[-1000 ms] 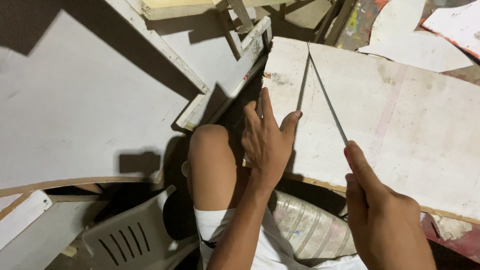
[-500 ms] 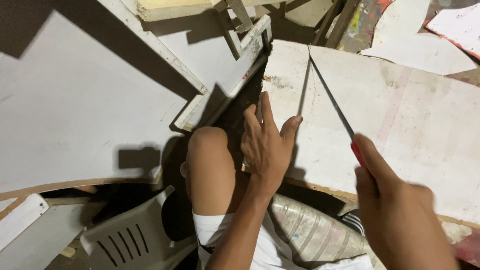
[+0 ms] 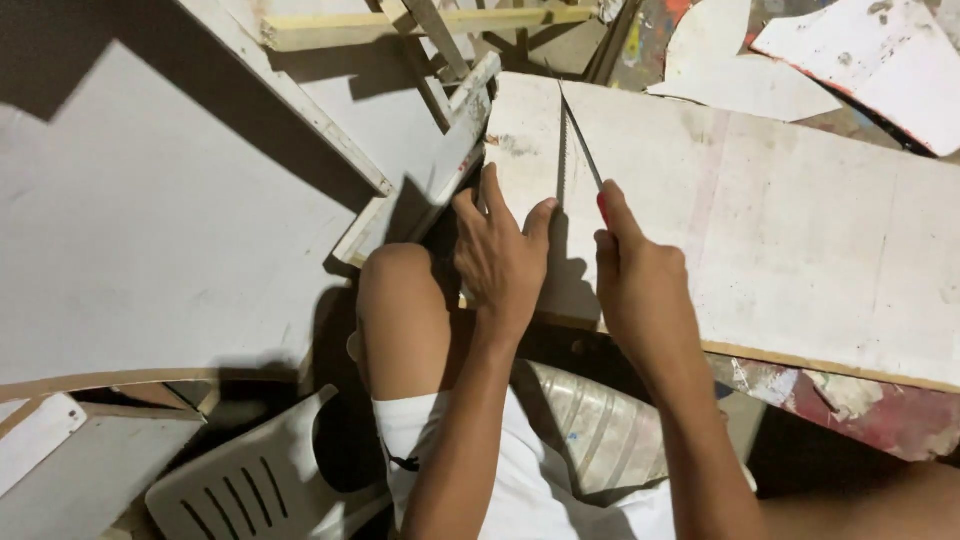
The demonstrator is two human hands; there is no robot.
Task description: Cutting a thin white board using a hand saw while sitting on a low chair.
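- Nearest the camera, low in the head view, are the person's white shorts (image 3: pixel 520 480) and a bare knee (image 3: pixel 400 300) raised toward the near edge of a board. A grey plastic chair (image 3: pixel 250 480) with slotted back lies at the lower left, and a ribbed plastic container (image 3: pixel 600 430) sits under the forearms.
- The work surface is a large white board (image 3: pixel 780 230), scuffed and stained, with a raw wooden near edge; it rests over clutter on a paint-splashed floor (image 3: pixel 870 410), dim and shadowed underneath.
- The left hand (image 3: pixel 500 255) lies on the board near its left near corner, fingers spread and palm pressed flat, thumb tip just beside the cut line. It grips nothing.
- The right hand (image 3: pixel 640 280) is closed in a fist around the red handle of a saw (image 3: pixel 580 150), index finger stretched along the top of the handle.
- The saw blade is thin, dark and toothed, slanting from the handle away toward the board's far edge, standing in a narrow straight cut that runs from that far edge back toward the hands.
- To the left lies a big white panel (image 3: pixel 130 240); beyond it are stacked wooden strips (image 3: pixel 420 25) and white offcuts (image 3: pixel 740 85) at the far right.
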